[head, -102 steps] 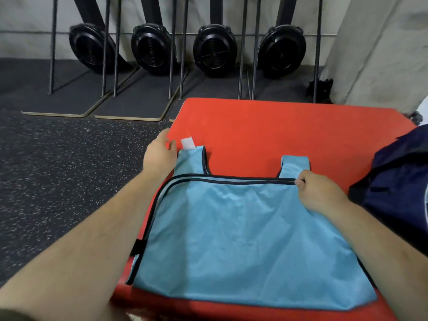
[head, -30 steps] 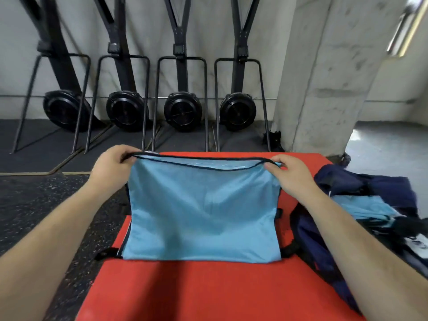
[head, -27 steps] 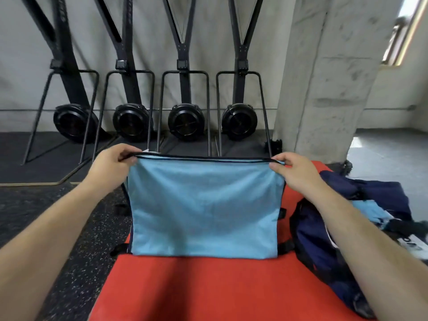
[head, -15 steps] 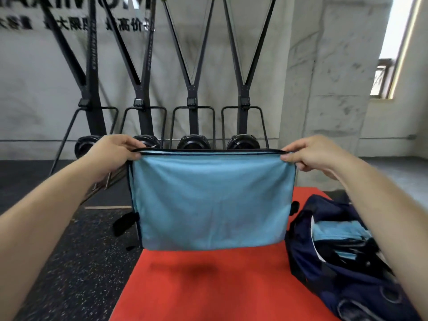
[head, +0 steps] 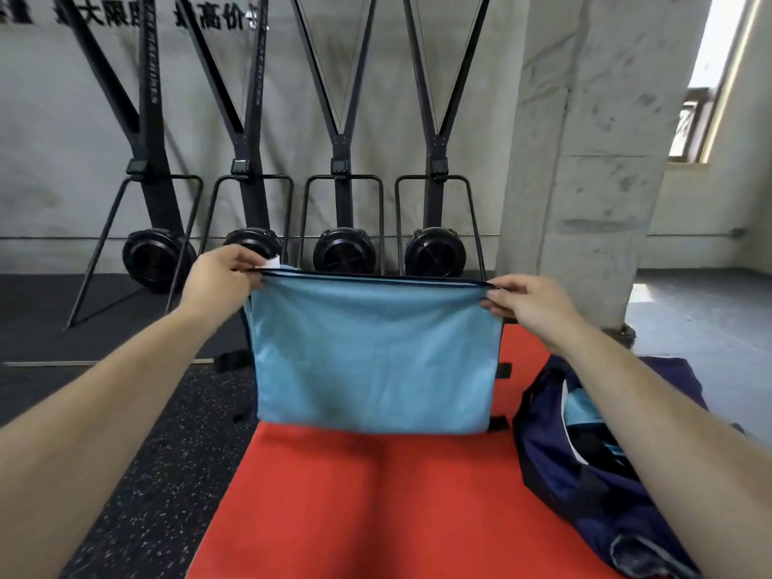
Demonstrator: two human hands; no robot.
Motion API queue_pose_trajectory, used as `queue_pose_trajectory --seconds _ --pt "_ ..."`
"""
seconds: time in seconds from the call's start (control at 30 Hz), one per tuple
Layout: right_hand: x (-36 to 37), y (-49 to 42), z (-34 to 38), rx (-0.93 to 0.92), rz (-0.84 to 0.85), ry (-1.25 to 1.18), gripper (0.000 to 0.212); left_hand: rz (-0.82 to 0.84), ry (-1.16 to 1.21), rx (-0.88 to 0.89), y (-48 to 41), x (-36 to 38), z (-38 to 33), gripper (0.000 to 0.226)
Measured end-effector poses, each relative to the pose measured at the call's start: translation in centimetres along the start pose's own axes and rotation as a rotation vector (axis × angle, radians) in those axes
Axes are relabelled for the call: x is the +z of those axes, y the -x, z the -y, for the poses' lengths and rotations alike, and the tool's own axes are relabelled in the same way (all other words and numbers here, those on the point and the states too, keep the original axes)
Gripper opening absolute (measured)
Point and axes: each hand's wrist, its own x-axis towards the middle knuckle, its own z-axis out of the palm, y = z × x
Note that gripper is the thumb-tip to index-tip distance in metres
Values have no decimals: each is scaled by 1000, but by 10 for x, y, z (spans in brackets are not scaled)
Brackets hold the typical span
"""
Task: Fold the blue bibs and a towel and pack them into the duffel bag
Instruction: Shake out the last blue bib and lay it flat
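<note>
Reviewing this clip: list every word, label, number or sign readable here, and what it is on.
"高价": dark painted characters on the grey wall at top left; the characters either side are cut off or blurred, unreadable.
Lettering down the black machine mast: too small to read.
White tag on the light blue bib, by the left hand: no legible print.

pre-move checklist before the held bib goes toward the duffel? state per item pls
1. Left hand pinches the top left corner of the blue bib: ok.
2. Right hand pinches the top right corner: ok.
3. Top edge taut and level between the hands: ok.
4. Bib folded small enough to pack: cannot tell; it hangs as one wide panel.
5. Duffel bag open, on the person's right on the red mat: ok.
6. Room left in the bag: cannot tell; light blue fabric already shows inside.
</note>
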Motion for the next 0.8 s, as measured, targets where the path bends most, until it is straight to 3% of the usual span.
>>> queue_pose_trajectory --seconds 0.17,0.23,0.37,0.43,0.6,0.67,0.8 --pt "5 13 -35 -162 -137 162 20 -76 131 70 41 14 18 21" --pt "12 35 -74 -199 -167 277 22 -79 191 6 70 30 47 24" --pt "28 92 -180 -72 -168 465 22 23 188 -135 143 69 130 36" --pt "34 123 -222 -45 -115 585 21 84 76 -164 178 78 169 40" --pt "43 176 -258 -202 -59 827 36 133 -624 48 238 79 210 47" --pt "51 182 -250 -219 17 880 46 212 -666 167 239 81 214 57" --pt "58 191 -239 -162 77 909 49 308 -598 290 239 85 221 42"
